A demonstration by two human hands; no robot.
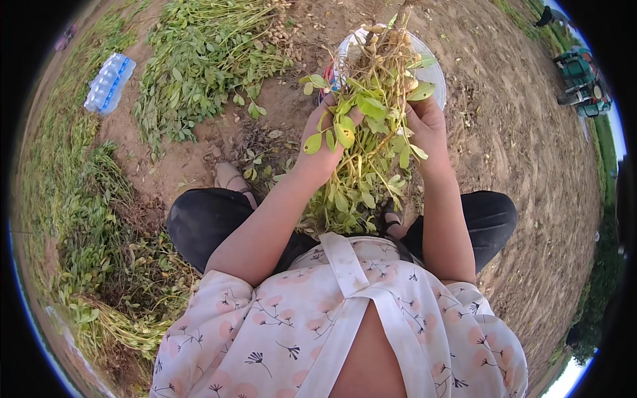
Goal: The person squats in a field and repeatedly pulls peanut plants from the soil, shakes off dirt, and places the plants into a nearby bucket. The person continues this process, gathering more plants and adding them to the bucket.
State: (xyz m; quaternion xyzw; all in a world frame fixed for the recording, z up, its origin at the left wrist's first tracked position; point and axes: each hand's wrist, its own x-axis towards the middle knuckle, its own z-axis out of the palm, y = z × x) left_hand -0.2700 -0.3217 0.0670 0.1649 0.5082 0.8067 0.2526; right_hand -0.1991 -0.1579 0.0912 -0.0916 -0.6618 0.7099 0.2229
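Observation:
A bunch of uprooted peanut plants hangs between my two hands, its roots and pods pointing away from me and its leafy stems trailing toward my lap. My left hand grips the stems from the left side, partly covered by leaves. On the other side, my right hand has its fingers on the stems near the roots. Beneath the root end stands a white bucket, its opening largely hidden by the plants. Some pale peanut pods cling to the roots.
A heap of pulled peanut plants lies ahead on the left, with loose peanuts beside it. Farther left is a shrink-wrapped pack of water bottles. More plants cover the ground at left. A green vehicle stands far right.

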